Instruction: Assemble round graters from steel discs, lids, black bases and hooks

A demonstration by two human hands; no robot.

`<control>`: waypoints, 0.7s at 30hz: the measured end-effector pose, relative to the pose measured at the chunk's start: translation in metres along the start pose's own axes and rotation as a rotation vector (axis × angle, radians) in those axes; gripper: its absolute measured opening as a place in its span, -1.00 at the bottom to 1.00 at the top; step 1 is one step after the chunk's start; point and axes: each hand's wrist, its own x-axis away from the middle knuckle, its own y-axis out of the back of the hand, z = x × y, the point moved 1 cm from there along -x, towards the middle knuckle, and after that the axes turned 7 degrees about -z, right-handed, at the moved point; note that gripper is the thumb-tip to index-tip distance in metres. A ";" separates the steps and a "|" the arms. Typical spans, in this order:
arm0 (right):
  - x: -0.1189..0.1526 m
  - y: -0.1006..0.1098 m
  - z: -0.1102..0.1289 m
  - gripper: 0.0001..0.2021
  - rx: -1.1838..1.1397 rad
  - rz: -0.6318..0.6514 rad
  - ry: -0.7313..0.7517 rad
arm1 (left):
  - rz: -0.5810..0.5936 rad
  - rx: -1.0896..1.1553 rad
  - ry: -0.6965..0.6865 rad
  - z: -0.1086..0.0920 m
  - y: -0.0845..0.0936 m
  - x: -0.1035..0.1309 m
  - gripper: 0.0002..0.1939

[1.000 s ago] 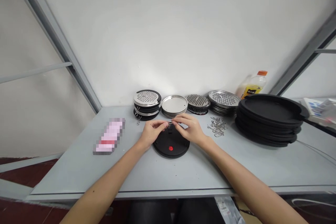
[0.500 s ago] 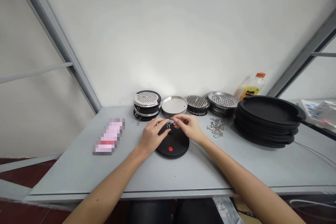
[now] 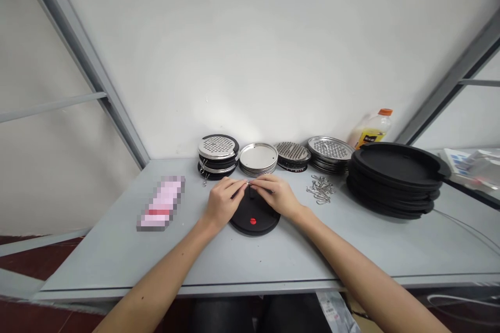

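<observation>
One small metal piece (image 3: 248,183) pinched by left hand (image 3: 224,199) and right hand (image 3: 278,195) fingers; red-marked black disc (image 3: 262,213) below; yellow label (image 3: 369,137) illegible.

White wall (image 3: 250,62) behind a pale grey table (image 3: 117,250).

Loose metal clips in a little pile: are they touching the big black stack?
Apart. The head view shows a strip of grey table between the clips and the stack.
</observation>
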 end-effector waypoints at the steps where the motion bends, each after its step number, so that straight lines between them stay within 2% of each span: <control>1: 0.001 0.000 -0.001 -0.80 0.024 -0.025 0.022 | -0.004 0.013 0.001 -0.001 0.000 0.000 -0.77; 5: 0.000 0.001 -0.001 -0.80 0.035 -0.078 -0.001 | 0.017 0.129 -0.007 -0.007 0.002 0.001 -0.62; 8: -0.004 0.003 0.001 -0.81 -0.068 -0.099 -0.143 | 0.021 0.182 -0.007 -0.008 0.002 0.002 -0.57; 12: -0.007 0.002 0.002 -0.78 -0.367 -0.089 -0.466 | -0.042 0.134 0.029 -0.002 0.001 -0.001 -0.66; 14: -0.008 0.000 0.001 -0.73 -0.540 -0.050 -0.580 | -0.051 0.126 0.052 0.000 0.002 -0.003 -0.72; 18: -0.005 -0.008 0.002 -0.71 -0.691 0.024 -0.702 | -0.060 0.146 0.078 -0.002 0.003 -0.007 -0.83; 21: -0.003 -0.012 0.005 -0.71 -0.695 0.075 -0.712 | -0.050 0.166 0.089 -0.005 0.003 -0.007 -0.87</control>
